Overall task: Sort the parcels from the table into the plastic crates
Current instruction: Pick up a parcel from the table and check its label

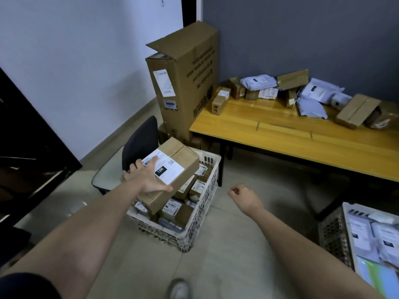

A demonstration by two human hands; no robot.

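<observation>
My left hand (pixel 149 180) grips the labelled cardboard parcel (pixel 172 169), fingers (pixel 152 161) spread across its top, tilted above the white crate (pixel 194 225) of boxes. My right hand (pixel 241 195) hangs loosely curled, holding nothing. More parcels lie on the bench (pixel 280 134).

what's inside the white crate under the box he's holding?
White crate holds labelled cardboard parcels piled near the rim. The held box and left hand cover the crate's left part; lower layers are hidden.
</observation>
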